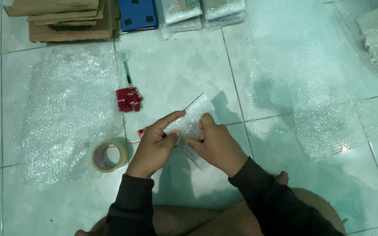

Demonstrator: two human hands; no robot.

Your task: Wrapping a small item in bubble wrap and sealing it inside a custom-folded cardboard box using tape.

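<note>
Head camera, looking down at a tiled floor: a seated person in dark sleeves holds a small flat item wrapped in bubble wrap [192, 124] between both hands, just above the pale green tiles [176, 70] in the middle of the scene. The left hand [156, 144] grips the left edge of the wrapped item, its index finger stretched along the far edge and its thumb pressed on the near face. The right hand [215, 142] is closed on the right side of the item, thumb on top and fingers curled beneath. A small red object [141, 132] peeks out just left of the left hand, mostly hidden behind it. To the near left of the hands, a roll of clear packing tape [106, 156] lies flat on the floor, at the edge of a large sheet of bubble wrap [66, 109] spread to the left. Farther off, a red tape cutter [128, 99] sits beside a pen [127, 69]. Another wide sheet of bubble wrap [311, 78] covers the floor to the right. Along the far edge lie a stack of flattened cardboard [66, 19], a blue box [138, 14] and several wrapped packets [202, 13].
</note>
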